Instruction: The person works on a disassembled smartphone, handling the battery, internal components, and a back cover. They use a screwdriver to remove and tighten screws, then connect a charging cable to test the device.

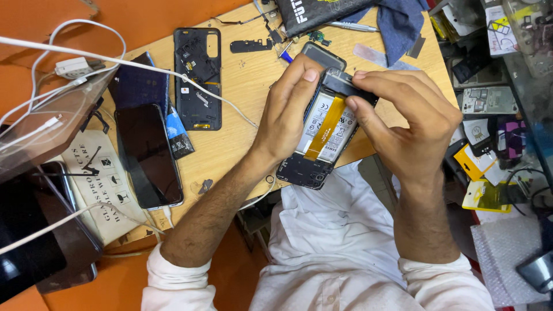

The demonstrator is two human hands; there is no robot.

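Black opened phone (322, 138), both hands gripping

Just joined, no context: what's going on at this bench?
A person holds an opened black smartphone with its back removed over a light wooden table. The left hand grips its side; the right hand pinches a small black part at its top end, above the white battery crossed by an orange flex ribbon. A detached black back cover and an intact dark phone lie to the left.
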